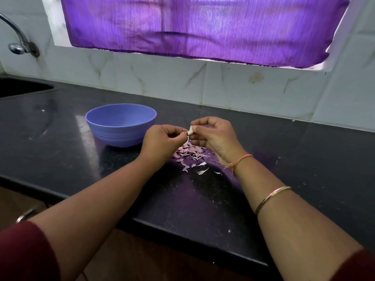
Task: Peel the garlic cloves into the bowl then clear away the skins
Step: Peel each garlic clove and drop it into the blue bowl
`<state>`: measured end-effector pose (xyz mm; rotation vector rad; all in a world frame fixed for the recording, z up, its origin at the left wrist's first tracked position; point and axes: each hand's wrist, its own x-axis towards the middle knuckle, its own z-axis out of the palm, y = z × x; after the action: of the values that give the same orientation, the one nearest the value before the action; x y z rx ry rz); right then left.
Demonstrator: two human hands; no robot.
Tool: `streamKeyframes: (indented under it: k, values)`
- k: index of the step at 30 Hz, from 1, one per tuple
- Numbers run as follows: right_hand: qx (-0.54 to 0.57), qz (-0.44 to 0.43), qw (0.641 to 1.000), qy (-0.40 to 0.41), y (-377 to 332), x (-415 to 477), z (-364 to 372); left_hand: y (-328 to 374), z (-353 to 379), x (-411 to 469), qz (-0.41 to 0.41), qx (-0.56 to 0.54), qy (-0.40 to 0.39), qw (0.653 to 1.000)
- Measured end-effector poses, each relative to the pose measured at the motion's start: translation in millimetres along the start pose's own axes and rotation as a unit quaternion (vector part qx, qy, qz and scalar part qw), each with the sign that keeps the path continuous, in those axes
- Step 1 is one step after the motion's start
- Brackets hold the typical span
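— Your red sleeves (24, 250) sit low. Your left hand (160, 140) and right hand (215, 136) pinch 1 garlic clove (190, 130) over the skins (190, 152), beside the blue bowl (113, 134).
— Nearly done?
— Likely not. Peel this clove, drop it in, then clear the skins.

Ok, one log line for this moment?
step: peeling | left hand: pinches clove | right hand: pinches clove | skins: heaped on counter below hands | bowl: left of hands

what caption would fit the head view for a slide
Peeling: left hand and right hand pinch a garlic clove over loose skins on the black counter, beside a blue bowl.
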<state>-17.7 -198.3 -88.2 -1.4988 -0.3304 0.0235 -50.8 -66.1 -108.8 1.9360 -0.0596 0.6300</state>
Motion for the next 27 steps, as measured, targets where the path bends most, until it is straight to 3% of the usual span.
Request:
streamKeyframes:
  k: [8, 16, 27]
  values:
    - [-0.001, 0.009, 1.0, -0.018, 0.9, -1.0, -1.4, -1.2, -1.7, 1.6, -0.01, 0.022, 0.043, 0.999]
    - [0.143, 0.06, 0.987, -0.043, -3.7, -3.0, -2.7, -1.2, -1.1, 2.5, -0.023, -0.005, 0.038, 0.999]
    - [0.086, 0.045, 0.995, -0.016, -4.7, -4.3, -6.3, 1.2, -0.4, 0.6, -0.011, -0.059, 0.014, 0.998]
